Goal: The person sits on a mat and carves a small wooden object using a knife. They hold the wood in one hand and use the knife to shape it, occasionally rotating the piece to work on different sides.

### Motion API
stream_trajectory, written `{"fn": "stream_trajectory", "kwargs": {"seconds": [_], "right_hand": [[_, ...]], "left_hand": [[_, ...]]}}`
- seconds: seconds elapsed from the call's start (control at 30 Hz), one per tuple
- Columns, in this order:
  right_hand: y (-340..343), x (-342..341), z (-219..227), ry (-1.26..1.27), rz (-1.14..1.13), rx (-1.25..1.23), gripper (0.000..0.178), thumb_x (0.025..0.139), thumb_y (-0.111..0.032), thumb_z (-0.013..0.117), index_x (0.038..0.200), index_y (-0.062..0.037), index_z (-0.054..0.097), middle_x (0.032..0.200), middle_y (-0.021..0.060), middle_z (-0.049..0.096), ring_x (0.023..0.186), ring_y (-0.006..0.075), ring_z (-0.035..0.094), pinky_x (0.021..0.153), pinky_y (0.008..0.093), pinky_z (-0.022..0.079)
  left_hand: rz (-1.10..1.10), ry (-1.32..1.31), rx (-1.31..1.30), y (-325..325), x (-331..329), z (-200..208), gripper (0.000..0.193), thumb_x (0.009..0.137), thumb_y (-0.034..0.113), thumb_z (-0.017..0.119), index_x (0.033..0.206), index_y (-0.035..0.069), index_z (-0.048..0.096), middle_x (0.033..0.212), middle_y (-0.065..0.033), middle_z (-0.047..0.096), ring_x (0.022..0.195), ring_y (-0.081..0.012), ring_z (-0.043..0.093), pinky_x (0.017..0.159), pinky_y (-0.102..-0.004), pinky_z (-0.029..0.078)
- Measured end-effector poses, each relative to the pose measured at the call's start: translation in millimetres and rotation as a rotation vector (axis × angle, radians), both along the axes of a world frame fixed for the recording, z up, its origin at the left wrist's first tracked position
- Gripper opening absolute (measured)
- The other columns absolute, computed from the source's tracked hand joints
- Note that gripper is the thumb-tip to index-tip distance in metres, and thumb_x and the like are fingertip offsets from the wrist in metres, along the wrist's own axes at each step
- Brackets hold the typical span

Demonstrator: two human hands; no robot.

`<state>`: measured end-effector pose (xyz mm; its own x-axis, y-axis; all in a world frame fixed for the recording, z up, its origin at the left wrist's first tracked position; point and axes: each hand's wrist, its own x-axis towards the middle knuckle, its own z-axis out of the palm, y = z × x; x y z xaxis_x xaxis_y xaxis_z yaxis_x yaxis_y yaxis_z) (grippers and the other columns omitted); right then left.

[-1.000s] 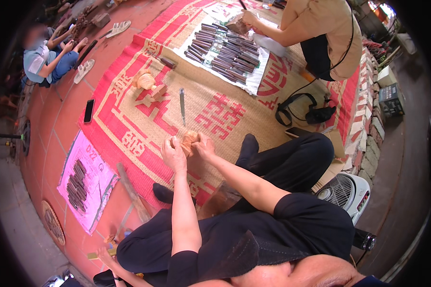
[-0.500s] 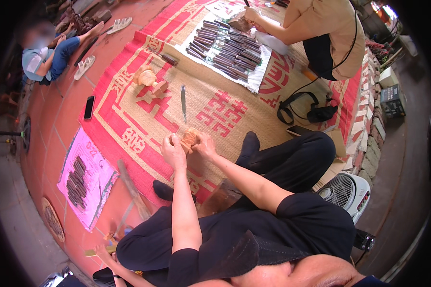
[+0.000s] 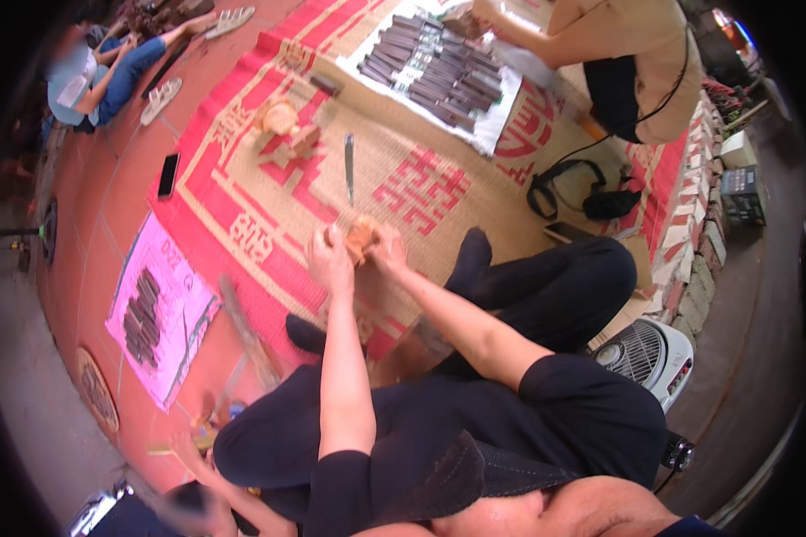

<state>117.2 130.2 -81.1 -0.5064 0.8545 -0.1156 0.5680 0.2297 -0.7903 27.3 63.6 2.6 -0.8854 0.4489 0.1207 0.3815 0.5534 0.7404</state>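
I sit cross-legged on a red and tan woven mat [image 3: 242,201]. My left hand [image 3: 330,259] and my right hand [image 3: 387,249] are together in front of me, both closed around a small tan wooden piece [image 3: 360,238] held just above the mat. A long narrow metal blade [image 3: 349,166] lies on the mat beyond my hands. Farther out sit a few light wooden blocks [image 3: 285,125].
A white sheet with several dark sticks [image 3: 439,76] lies at the mat's far end, where another person [image 3: 600,54] works. A black phone [image 3: 167,174] lies left of the mat. A pink sheet with dark pieces [image 3: 157,309] is at left, a white fan [image 3: 645,353] at right.
The view has shifted slightly. My hands stay together on the wooden piece in much the same place.
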Motion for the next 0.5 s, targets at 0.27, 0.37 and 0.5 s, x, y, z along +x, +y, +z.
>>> {"fn": "stream_trajectory", "kwargs": {"seconds": [0.27,0.37,0.5], "right_hand": [[31,-2,-3,0.019,-0.336,-0.335,0.023,0.063,-0.017,0.076,0.071,-0.0043,0.06,0.067,0.0079,0.063,0.066,0.0175,0.061,0.062,0.0329,0.048],[28,20,4,0.181,-0.261,-0.451,0.02,0.064,-0.012,0.076,0.071,-0.0037,0.06,0.067,0.0047,0.062,0.065,0.0143,0.059,0.061,0.0301,0.047],[29,27,-6,0.236,-0.306,-0.503,0.015,0.067,-0.007,0.074,0.073,-0.0028,0.06,0.068,0.0024,0.061,0.066,0.0126,0.057,0.062,0.0277,0.047]], "left_hand": [[0.021,0.039,-0.031,-7,-4,-1,0.034,0.092,0.035,0.049,0.096,0.004,0.062,0.091,-0.0134,0.064,0.086,-0.031,0.059,0.076,-0.0405,0.044],[0.074,-0.056,0.018,-20,-16,-11,0.033,0.093,0.034,0.049,0.095,0.003,0.062,0.087,-0.0135,0.065,0.081,-0.0282,0.06,0.073,-0.0383,0.045],[0.094,-0.107,0.118,-23,-20,-11,0.033,0.092,0.032,0.049,0.087,0.002,0.06,0.079,-0.0163,0.062,0.074,-0.033,0.059,0.069,-0.0415,0.044]]}}
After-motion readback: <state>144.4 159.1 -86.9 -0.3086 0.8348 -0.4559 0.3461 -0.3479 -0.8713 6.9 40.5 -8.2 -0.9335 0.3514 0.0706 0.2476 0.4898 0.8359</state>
